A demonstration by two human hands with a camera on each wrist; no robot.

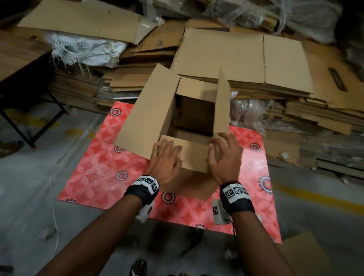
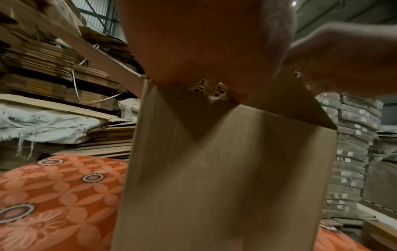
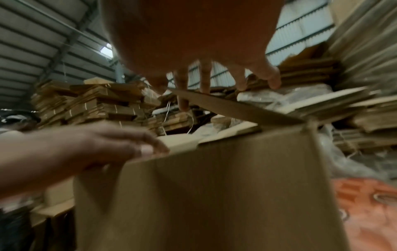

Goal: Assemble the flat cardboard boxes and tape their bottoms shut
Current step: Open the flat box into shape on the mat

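A brown cardboard box point(image 1: 152, 111) stands upright on a red patterned mat point(image 1: 103, 174) with its upper end open and its flaps spread. The left and right flaps stand up, and the far flap point(image 1: 196, 88) leans outward. My left hand point(image 1: 166, 156) lies flat on the near flap point(image 1: 193, 155), fingers straight, pressing it. My right hand point(image 1: 224, 157) rests with spread fingers at the near right corner, against the base of the right flap point(image 1: 222, 106). The right wrist view shows that flap's edge point(image 3: 236, 108) running under the straight fingers point(image 3: 240, 79). No tape is in view.
Stacks of flat cardboard point(image 1: 243, 58) fill the floor behind the box, with plastic-wrapped bundles point(image 1: 261, 7) and a torn white sack point(image 1: 84, 48). A black-legged table point(image 1: 14, 60) stands at the left. A cardboard sheet point(image 1: 308, 256) lies at the lower right. My foot point(image 1: 137, 272) is near the mat.
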